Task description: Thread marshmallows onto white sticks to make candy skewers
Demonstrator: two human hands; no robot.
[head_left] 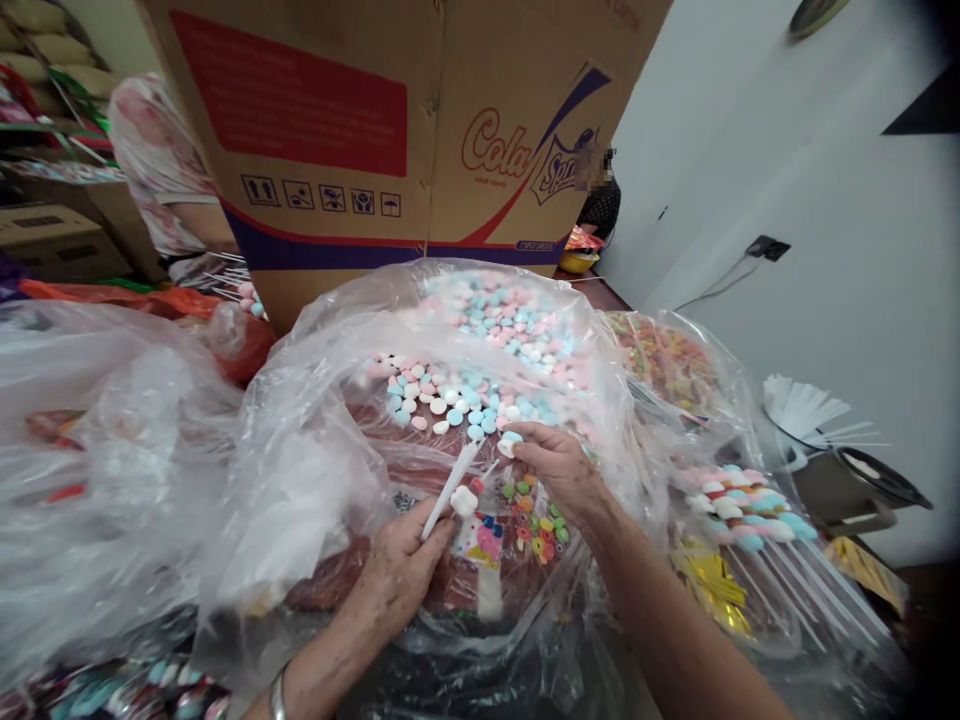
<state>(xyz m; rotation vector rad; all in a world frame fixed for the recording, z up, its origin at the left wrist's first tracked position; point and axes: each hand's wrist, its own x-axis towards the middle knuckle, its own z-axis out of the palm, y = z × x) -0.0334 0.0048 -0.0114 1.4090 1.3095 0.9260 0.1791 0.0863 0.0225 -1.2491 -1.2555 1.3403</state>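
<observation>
My left hand (401, 565) is closed around a small bundle of white sticks (451, 488) that slant up and to the right. A white flower-shaped candy (464, 501) sits right beside its fingers; a thin stick with a red piece runs close by. Between thumb and fingertips, my right hand (559, 470) pinches a blue-and-white marshmallow (511, 444) just past the stick ends. Behind both hands, many pink, blue and white marshmallows (454, 417) spill from a clear plastic bag (300, 370). Colourful ring gummies (540, 525) lie below my right hand.
A large cardboard box (337, 130) stands behind the bag. Finished marshmallow skewers (750, 510) lie at right, near a grey pitcher (840, 490) and a bag of orange-green gummies (664, 355). Crumpled plastic (127, 450) covers the left. Two other people are partly visible behind the box.
</observation>
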